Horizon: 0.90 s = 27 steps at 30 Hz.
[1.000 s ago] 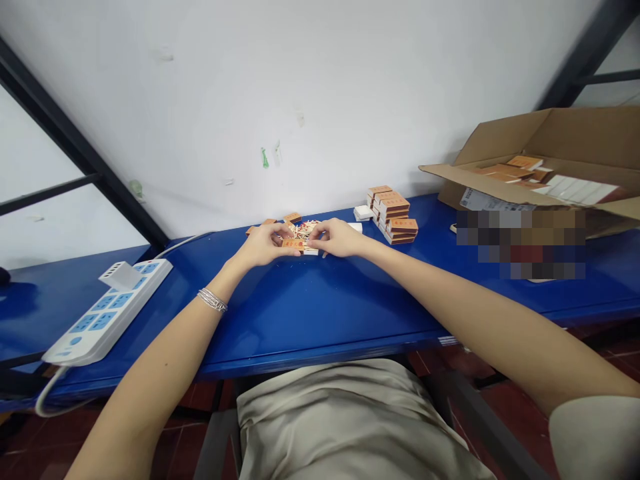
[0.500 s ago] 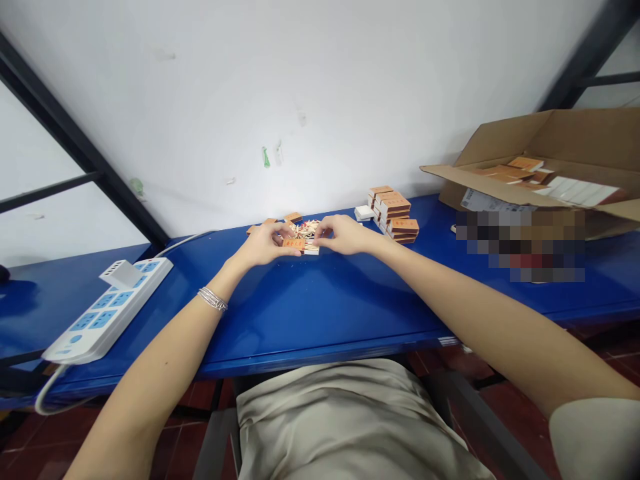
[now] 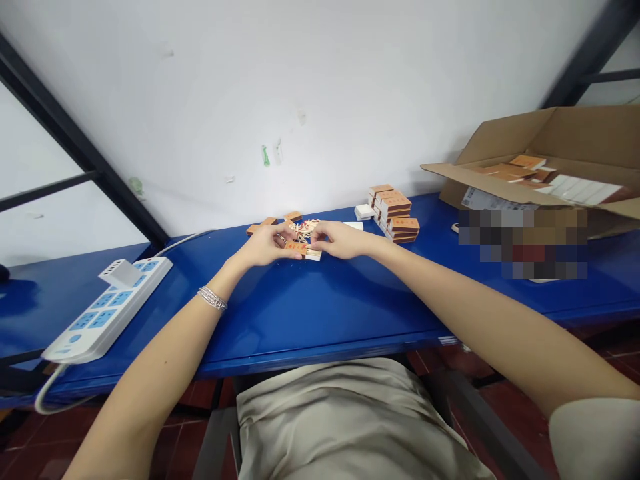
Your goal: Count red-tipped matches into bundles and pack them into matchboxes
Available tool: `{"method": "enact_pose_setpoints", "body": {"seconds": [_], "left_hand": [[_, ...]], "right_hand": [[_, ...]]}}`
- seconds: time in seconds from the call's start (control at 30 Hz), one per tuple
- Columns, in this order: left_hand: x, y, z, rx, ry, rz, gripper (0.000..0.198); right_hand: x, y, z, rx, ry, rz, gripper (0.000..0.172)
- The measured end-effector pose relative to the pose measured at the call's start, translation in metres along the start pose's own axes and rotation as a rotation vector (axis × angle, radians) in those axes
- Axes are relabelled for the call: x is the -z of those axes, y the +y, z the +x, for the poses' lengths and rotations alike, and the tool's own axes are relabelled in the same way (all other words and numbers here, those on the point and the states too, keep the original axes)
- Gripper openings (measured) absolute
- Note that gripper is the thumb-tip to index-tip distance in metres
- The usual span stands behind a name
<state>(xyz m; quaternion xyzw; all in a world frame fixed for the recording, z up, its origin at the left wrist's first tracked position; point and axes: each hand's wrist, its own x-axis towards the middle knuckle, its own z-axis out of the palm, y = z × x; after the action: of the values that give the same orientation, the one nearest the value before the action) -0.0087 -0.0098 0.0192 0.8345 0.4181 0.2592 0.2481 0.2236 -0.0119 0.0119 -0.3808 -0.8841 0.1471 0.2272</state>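
My left hand [image 3: 263, 245] is closed around an orange matchbox [image 3: 297, 249], thumb along its near side. The box's white tray [image 3: 314, 256] sticks out to the right, partly slid out, with matches visible in it. Over that tray my right hand [image 3: 341, 240] has its thumb and fingertips pinched together; what lies between them is too small to make out. Just behind both hands a loose heap of matches [image 3: 305, 228] lies on the blue table [image 3: 320, 307]. Beyond my left hand rest more matchboxes [image 3: 293, 217], partly hidden.
Stacked matchboxes [image 3: 395, 203] stand right of my hands, beside white trays [image 3: 364, 212]. An open cardboard box [image 3: 460, 175] holding more matchboxes sits at the far right. A white power strip [image 3: 113, 310] lies at the left. The wall [image 3: 320, 100] borders the table's back.
The matchbox and its tray have shifted slightly right and toward me. My right fingertips have moved a little left along the tray, still pinched. My left hand keeps its hold.
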Motion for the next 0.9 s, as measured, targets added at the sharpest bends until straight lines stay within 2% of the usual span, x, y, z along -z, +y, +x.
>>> {"method": "enact_pose_setpoints", "body": {"seconds": [0.17,0.4,0.67,0.9], "left_hand": [[0.000,0.002,-0.001,-0.014,0.047,0.064,0.046],[-0.005,0.010,-0.002,-0.068,0.134,0.150,0.050],[-0.009,0.017,-0.003,-0.067,0.140,0.212,0.052],[-0.011,0.016,-0.003,-0.072,0.129,0.158,0.052]], "right_hand": [[0.008,-0.002,-0.002,-0.036,0.054,-0.119,0.011],[0.007,-0.005,-0.004,-0.060,-0.041,-0.307,0.015],[0.005,-0.004,-0.003,-0.054,-0.028,-0.206,0.018],[0.004,-0.007,-0.003,-0.050,0.012,-0.162,0.008]]}}
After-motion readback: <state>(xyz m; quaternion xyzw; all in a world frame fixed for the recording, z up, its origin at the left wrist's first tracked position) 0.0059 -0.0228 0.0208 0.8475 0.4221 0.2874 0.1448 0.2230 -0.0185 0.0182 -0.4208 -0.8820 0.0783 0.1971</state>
